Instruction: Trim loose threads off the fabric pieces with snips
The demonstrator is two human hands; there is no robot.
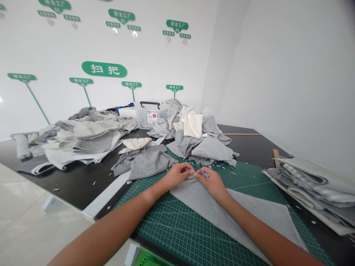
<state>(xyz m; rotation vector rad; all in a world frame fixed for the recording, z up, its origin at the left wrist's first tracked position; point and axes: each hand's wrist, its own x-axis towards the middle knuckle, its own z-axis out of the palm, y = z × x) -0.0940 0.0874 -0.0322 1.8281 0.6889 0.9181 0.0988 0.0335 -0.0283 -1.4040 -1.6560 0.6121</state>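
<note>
A light grey piece of cloth (194,195) lies flat across the green cutting mat (172,225), its far corner raised between my fingers. My left hand (177,175) pinches that corner with thumb and forefinger. Opposite it, my right hand (213,185) is closed around a slim blue-handled tool (204,174); its tip is too small to make out. The fingertips of both hands nearly meet over the cloth's edge. Just left of my left hand rests a folded darker grey cloth (149,164).
Heaped cloths (85,135) cover the table's left side. Behind the mat, another cloth pile (194,125) sits beside a clear plastic box (142,116) with a dark handle. Stacked fabric (313,184) stands at right. Small scraps (216,165) litter the mat. A white wall rises behind.
</note>
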